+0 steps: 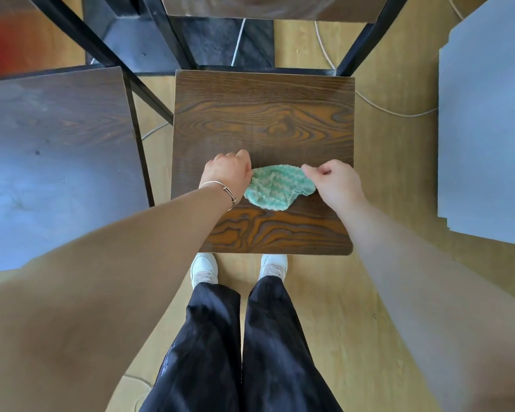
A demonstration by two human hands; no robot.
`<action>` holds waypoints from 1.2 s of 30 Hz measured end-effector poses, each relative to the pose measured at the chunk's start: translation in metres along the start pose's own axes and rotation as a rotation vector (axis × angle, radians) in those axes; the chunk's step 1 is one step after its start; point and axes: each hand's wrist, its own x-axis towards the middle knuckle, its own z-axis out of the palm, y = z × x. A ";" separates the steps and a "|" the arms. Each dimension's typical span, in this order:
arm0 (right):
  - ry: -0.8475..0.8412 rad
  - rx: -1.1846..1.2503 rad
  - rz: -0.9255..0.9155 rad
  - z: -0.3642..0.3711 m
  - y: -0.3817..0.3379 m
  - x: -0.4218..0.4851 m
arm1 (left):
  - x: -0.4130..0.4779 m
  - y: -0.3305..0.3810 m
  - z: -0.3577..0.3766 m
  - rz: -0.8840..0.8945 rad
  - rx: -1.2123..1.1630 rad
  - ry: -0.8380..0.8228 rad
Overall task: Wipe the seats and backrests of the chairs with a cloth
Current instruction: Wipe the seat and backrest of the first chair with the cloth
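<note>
Down at the centre, the left hand (228, 171) pinches the left edge of the fluffy green-and-white striped cloth (275, 187), while the right hand (336, 181) pinches its upper right edge; both grips are closed on the fabric. It lies spread on the dark wood-grain chair seat (263, 114), towards the front half. A thin metal bracelet (225, 191) circles the left wrist. Another dark seat (57, 150) stands just beside it, left.

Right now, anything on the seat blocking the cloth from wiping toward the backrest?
Nothing visible. The cloth lies on the seat, pinched by the left hand and right hand; the wood beyond it is bare up to the backrest.
</note>
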 end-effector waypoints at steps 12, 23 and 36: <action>-0.032 0.204 -0.035 -0.014 -0.041 0.007 | 0.002 -0.030 -0.034 -0.193 -0.553 -0.100; 0.120 0.472 -0.234 -0.065 -0.076 -0.001 | -0.004 -0.021 -0.094 0.071 -0.678 0.221; 0.138 0.661 0.195 0.011 0.001 -0.034 | -0.062 -0.056 0.002 -0.097 -0.220 0.143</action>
